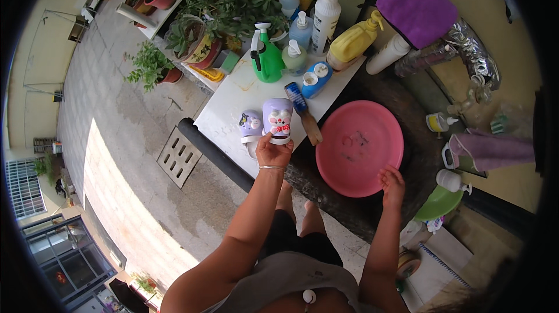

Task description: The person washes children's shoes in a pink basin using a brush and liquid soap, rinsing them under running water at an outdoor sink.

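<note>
My left hand (274, 152) grips a small lilac clog (279, 116) with a cartoon face and a red bow, held over the white countertop (231, 95). A second lilac clog (250, 124) rests beside it on the counter. Just right of the clogs lies a scrub brush (304, 114) with blue bristles and a wooden handle. My right hand (392, 181) holds nothing I can see, its fingers loosely bent at the lower right rim of a pink plastic basin (384, 129). The basin sits in a dark stone sink (419, 90).
Behind the clogs stand a green watering sprayer (267, 61), a blue bottle (317, 80), a yellow pump bottle (353, 46) and a white spray bottle (326, 16). Potted plants (188, 42) line the far left. Right of the sink are a pump bottle (450, 181) and a green basin (441, 205).
</note>
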The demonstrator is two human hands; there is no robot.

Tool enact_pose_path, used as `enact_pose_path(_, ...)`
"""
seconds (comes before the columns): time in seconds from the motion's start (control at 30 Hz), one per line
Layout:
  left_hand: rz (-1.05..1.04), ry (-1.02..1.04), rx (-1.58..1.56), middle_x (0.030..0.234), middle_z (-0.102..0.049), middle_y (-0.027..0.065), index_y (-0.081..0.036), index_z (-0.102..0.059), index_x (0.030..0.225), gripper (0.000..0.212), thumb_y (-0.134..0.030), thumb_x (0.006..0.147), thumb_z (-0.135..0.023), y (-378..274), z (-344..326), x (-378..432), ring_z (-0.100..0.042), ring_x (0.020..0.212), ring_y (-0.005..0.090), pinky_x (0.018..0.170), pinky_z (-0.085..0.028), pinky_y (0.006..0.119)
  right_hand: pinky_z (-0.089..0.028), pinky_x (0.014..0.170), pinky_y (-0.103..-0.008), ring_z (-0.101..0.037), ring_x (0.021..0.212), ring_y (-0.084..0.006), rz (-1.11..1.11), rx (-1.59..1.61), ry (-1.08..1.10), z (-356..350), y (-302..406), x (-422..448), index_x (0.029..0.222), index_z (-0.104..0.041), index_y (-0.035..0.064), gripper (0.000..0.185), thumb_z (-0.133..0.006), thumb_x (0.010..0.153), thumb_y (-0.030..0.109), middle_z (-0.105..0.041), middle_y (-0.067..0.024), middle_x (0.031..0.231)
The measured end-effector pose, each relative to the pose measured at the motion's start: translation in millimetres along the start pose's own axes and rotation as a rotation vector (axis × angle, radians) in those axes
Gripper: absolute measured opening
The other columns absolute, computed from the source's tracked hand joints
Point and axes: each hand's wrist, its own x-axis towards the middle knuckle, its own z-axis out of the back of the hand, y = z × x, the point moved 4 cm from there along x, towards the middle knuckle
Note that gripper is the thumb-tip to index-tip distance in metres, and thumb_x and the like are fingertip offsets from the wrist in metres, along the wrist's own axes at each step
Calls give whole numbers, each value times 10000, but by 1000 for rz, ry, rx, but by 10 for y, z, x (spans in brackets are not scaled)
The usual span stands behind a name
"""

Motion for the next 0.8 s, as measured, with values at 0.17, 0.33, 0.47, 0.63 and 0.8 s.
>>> enact_pose_path(0.17, 30, 224, 68, 1144, -606, 96, -86, -544, 1147, 385, -126, 772, -621, 20, -71, -335, -568, 1035, 283, 810, -436, 420, -507, 715, -270, -636, 779, -161, 9, -6, 38, -121, -23, 8, 1109, -605, 28, 227, -588, 900, 115, -669, -87, 936)
enact_pose_path(0.33, 97, 144, 18, 1166, -591, 107, -85, -557, 1138, 372, -168, 781, -622, 133, 62, -179, -547, 1058, 301, 825, -421, 426, -502, 716, -270, -634, 783, -156, 75, 5, 62, -274, 199, -54, 1140, -594, 31, 254, -586, 899, 111, -667, -83, 963)
enact_pose_path(0.47, 4, -239, -98, 1104, -599, 85, -74, -560, 1087, 330, -176, 782, -629, 25, 318, 68, -554, 996, 276, 804, -426, 421, -484, 740, -258, -622, 849, -151, 217, -89, 53, -431, 604, -95, 1216, -553, 32, 307, -548, 919, 108, -642, -92, 1082)
enact_pose_path(0.63, -50, -291, -142, 1108, -590, 145, 32, -542, 1079, 350, -128, 774, -607, -56, 352, 84, -563, 1045, 304, 899, -473, 454, -477, 809, -288, -608, 979, -179, 660, -122, -109, -576, 1885, -475, 1311, -487, 25, 387, -493, 979, 223, -593, -121, 1202)
enact_pose_path(0.8, -111, -473, 151, 606, -481, 14, -97, -481, 677, 114, -66, 768, -541, -91, 469, -113, -499, 588, 188, 597, -447, 297, -439, 932, -347, -539, 1148, -226, 1132, -297, -204, -762, 2888, -938, 1377, -422, 27, 460, -424, 1006, 299, -528, -140, 1307)
